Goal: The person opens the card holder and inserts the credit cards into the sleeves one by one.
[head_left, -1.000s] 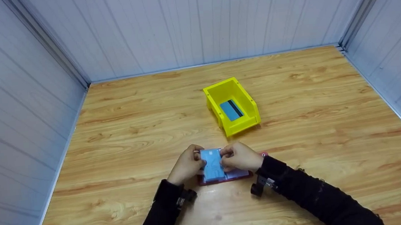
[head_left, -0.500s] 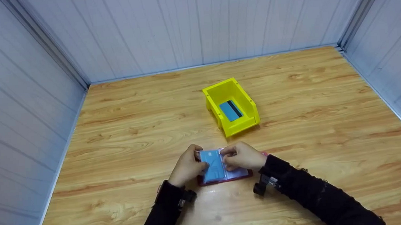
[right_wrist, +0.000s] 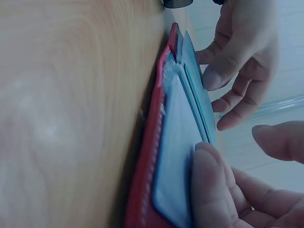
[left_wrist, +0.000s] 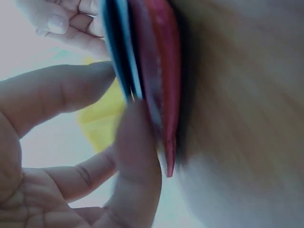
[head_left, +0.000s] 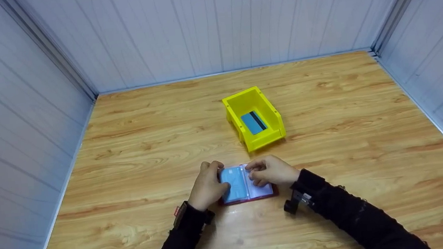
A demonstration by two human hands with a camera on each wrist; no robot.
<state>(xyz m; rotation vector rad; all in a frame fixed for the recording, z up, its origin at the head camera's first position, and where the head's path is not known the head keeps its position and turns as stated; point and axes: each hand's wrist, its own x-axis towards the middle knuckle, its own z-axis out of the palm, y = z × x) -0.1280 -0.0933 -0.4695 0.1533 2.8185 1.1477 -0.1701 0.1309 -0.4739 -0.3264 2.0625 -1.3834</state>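
Observation:
A red card holder (head_left: 265, 195) with clear plastic sleeves lies spread on the table between both hands. On its left side is a light blue card (head_left: 235, 189); whether it sits fully inside a sleeve cannot be told. My left hand (head_left: 207, 186) pinches the card's left edge, thumb on top, and the left wrist view shows thin blue layers (left_wrist: 121, 45) standing off the red cover. My right hand (head_left: 271, 171) rests a fingertip on the pale right-hand sleeve (right_wrist: 178, 156). In the right wrist view its thumb is apart, with nothing gripped.
Beyond the hands stands a yellow bin (head_left: 265, 142), its low front towards me. Inside it lies another blue card (head_left: 252, 122) with a black stripe. Pale panel walls (head_left: 197, 26) enclose the wooden table (head_left: 146, 139) at the back and sides.
My right hand has let go of the blue card's right edge and shifted right onto the other sleeve. The card now lies lower and flatter on the holder's left side, the left hand still at its edge.

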